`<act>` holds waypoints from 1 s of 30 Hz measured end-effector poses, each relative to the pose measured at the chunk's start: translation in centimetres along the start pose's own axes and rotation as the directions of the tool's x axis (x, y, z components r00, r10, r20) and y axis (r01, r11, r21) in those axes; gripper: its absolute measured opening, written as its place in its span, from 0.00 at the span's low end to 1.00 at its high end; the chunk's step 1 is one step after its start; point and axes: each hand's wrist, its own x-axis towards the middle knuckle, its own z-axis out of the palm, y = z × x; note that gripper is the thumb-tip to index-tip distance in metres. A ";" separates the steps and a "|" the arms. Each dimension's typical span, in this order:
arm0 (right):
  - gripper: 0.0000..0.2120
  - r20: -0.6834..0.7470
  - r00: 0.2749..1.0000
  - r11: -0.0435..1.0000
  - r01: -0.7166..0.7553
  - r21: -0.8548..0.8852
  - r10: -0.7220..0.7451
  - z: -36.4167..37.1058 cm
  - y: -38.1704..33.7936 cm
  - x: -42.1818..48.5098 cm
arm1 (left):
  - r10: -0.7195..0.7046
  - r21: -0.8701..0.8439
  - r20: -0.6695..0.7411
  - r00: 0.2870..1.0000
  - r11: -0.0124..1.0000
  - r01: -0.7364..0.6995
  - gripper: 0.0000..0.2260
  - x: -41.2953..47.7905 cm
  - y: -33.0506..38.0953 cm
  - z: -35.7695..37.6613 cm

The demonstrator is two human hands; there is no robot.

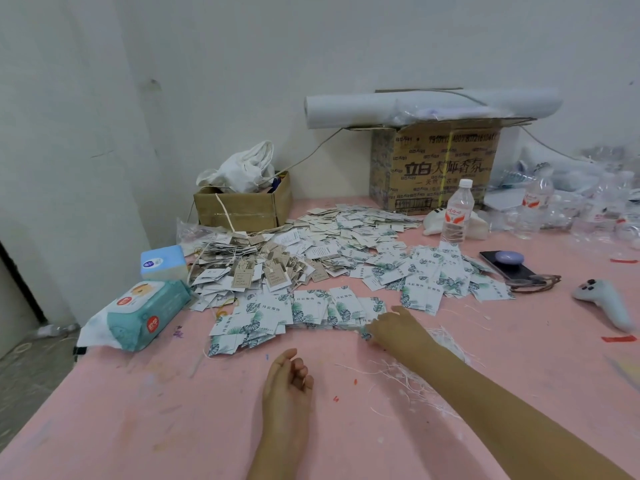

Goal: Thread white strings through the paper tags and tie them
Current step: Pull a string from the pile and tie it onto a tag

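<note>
Reaching into the paper tags (311, 311)
Right hand (393, 329) nearer, fingertips on the row's right end, pinch unclear; left hand (288, 375) loosely curled, empty; white strings (412, 382) by right wrist.

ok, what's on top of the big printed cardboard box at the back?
A white paper roll lies across the cardboard box, with crumpled clear plastic bunched on it. What is inside the box is covered and cannot be seen.

paper tags (308, 308) — print blurred, forearms (277, 438) cropped
</note>
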 end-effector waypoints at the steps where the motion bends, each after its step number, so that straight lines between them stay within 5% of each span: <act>1: 0.11 -0.020 1.000 0.998 0.014 -0.059 -0.016 0.0 0.2 -0.3 | -0.002 0.001 0.001 1.000 1.000 0.002 0.11 0.0 0.0 0.0; 5: 0.16 -0.162 0.987 0.987 0.000 -0.160 -0.026 -2.3 0.2 -1.8 | -0.029 -0.036 0.005 1.000 0.999 0.029 0.09 -0.3 0.2 0.0; 8: 0.16 -0.470 0.881 0.976 -0.144 -0.163 0.052 -5.3 -0.7 -3.7 | -0.059 -0.072 0.011 0.998 0.996 0.060 0.09 -0.6 0.6 0.1; 11: 0.15 -0.583 0.800 0.975 -0.214 -0.050 0.146 -6.7 -2.4 -5.1 | -0.079 -0.010 0.065 0.995 0.997 0.080 0.12 -0.7 0.6 0.3; 17: 0.16 -0.750 0.660 0.994 0.101 0.037 -0.039 -4.5 -7.5 -5.1 | -0.180 0.110 0.132 0.975 0.980 0.166 0.18 -1.0 0.3 0.9; 23: 0.02 -0.658 0.723 0.886 0.425 0.187 -0.209 -0.4 -9.6 -4.6 | -0.097 0.157 0.111 0.989 0.985 0.079 0.13 -1.0 0.1 0.7; 25: 0.13 -0.558 0.805 0.782 0.477 0.402 -0.204 -0.1 -9.2 -4.5 | -0.055 0.172 0.087 0.995 0.984 0.040 0.15 -0.7 0.1 0.7; 28: 0.18 -0.506 0.858 0.646 0.340 0.684 0.085 -0.2 -8.6 -3.0 | -0.008 0.177 0.120 0.993 0.984 -0.013 0.16 -0.6 0.0 0.4; 30: 0.12 -0.495 0.830 0.680 0.207 0.703 0.259 -0.4 -8.1 -0.5 | 0.008 0.169 0.136 0.991 0.985 -0.031 0.16 -0.4 -0.1 0.3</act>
